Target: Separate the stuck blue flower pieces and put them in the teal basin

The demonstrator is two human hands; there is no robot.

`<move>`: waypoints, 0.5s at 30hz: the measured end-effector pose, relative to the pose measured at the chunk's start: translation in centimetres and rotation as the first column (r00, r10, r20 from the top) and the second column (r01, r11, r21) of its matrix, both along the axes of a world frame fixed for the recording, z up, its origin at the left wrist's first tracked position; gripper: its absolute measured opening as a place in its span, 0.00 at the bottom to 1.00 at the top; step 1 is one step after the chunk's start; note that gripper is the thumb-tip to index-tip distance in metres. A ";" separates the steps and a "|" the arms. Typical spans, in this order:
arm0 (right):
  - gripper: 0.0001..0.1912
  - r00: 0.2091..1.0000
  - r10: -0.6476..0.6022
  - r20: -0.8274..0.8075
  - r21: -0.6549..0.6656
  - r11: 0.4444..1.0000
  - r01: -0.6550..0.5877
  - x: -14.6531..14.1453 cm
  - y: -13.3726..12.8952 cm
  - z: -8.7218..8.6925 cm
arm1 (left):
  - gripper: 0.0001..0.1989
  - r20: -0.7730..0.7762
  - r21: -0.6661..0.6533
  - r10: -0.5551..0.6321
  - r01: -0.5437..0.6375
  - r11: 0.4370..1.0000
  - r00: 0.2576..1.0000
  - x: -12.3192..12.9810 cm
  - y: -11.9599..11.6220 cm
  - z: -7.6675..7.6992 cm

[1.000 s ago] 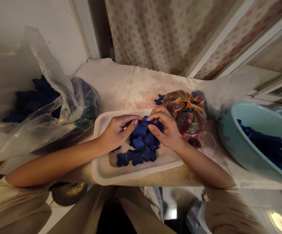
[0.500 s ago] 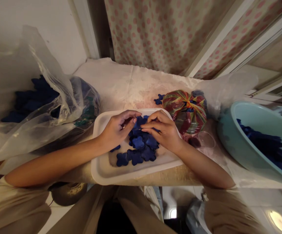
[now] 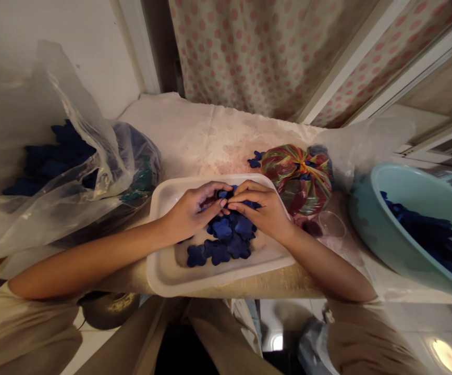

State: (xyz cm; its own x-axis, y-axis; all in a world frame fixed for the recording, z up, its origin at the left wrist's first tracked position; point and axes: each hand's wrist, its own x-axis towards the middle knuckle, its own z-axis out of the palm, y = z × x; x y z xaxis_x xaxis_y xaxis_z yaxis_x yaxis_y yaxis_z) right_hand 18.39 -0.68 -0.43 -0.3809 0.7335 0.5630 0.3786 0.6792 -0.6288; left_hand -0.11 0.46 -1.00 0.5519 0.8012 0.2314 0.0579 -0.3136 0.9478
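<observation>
My left hand [image 3: 193, 212] and my right hand [image 3: 268, 211] meet over a white tray [image 3: 155, 273]. Between their fingertips they pinch a dark blue flower-shaped piece [image 3: 223, 194], mostly covered by the fingers. Both hands are closed, thumbs and forefingers nearly touching. Below them in the tray lies a loose pile of blue flower-shaped pieces [image 3: 221, 228], some overlapping. Their material looks soft, like cloth or felt, but I cannot be sure.
At left stands a clear plastic bag [image 3: 110, 156] with many blue pieces. A knotted striped bag [image 3: 296, 182] sits behind the tray's right corner, near a clear round lid [image 3: 331, 224]. A light-blue basin [image 3: 370, 219] holding dark blue pieces is at right.
My fingertips have come closer together, and the left fingers have shifted slightly right and now cover more of the flower-shaped piece. The tray and bags stay put.
</observation>
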 end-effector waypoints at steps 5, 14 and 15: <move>0.03 0.998 -0.034 0.052 -0.028 0.999 0.036 0.1 0.1 0.3 | 0.13 0.010 -0.022 0.090 -0.090 0.996 0.996 -0.1 0.3 -0.1; 0.11 0.997 -0.034 0.075 -0.079 0.996 0.040 -0.1 -0.1 0.4 | 0.14 0.130 -0.047 0.191 -0.186 0.981 0.973 0.1 0.7 0.0; 0.09 0.995 -0.068 0.077 -0.056 0.996 0.072 -0.1 -0.1 0.4 | 0.14 0.115 -0.041 0.171 -0.167 0.985 0.979 0.1 0.7 0.0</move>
State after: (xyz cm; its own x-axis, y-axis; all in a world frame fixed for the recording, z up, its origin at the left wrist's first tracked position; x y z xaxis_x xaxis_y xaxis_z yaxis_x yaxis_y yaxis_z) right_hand 18.32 -0.79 0.00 -0.3669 0.7908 0.4900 0.4711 0.6121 -0.6351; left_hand -0.03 1.11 -1.01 0.3784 0.8882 0.2605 -0.0048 -0.2795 0.9601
